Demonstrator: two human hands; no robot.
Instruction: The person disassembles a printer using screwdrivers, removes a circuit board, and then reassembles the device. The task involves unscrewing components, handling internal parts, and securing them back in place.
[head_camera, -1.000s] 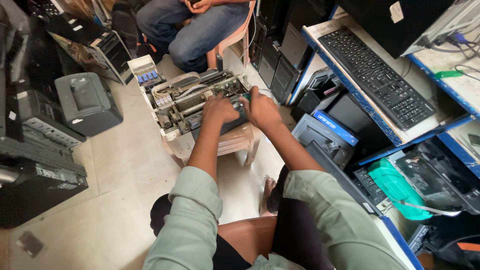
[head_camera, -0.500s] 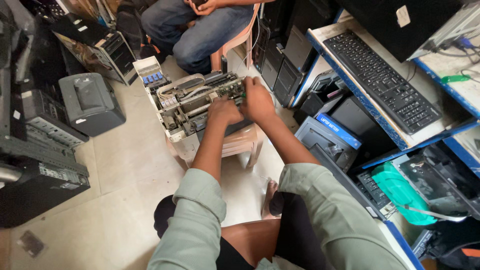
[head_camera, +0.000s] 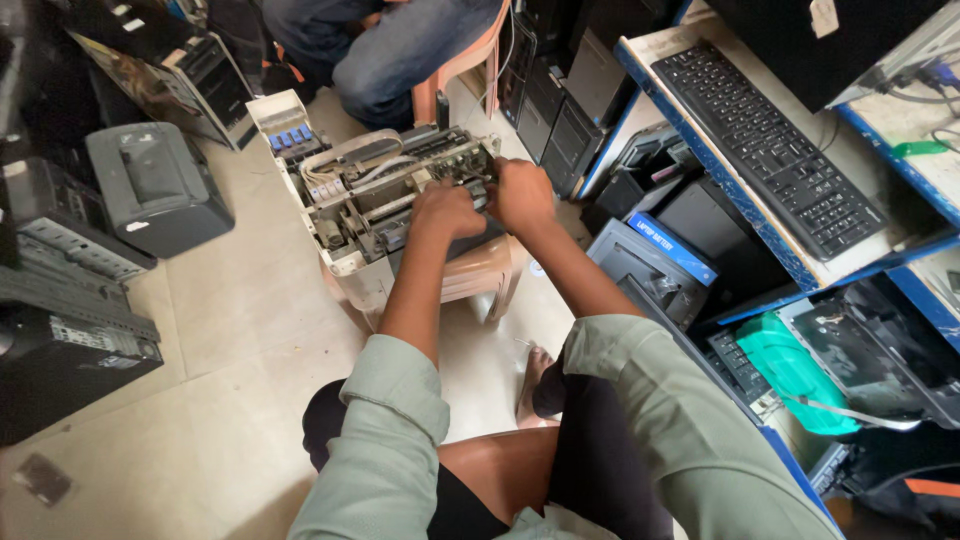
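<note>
Bare floor (head_camera: 200, 400) lies open to the left of the opened printer (head_camera: 380, 195), bounded further left by a grey printer (head_camera: 155, 185) and stacked black machines (head_camera: 60, 320); on the right a blue-edged shelf (head_camera: 700, 140) with a keyboard (head_camera: 770, 140) and dark boxes (head_camera: 660, 260) crowd close; a seated person's legs (head_camera: 400, 50) block the far side

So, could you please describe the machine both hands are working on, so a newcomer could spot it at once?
Start at the pale tiled floor and find the plastic stool at its middle. On it sits the opened printer, under the left hand and right hand. Unlike the closed grey printer nearby, its insides are exposed.
</note>
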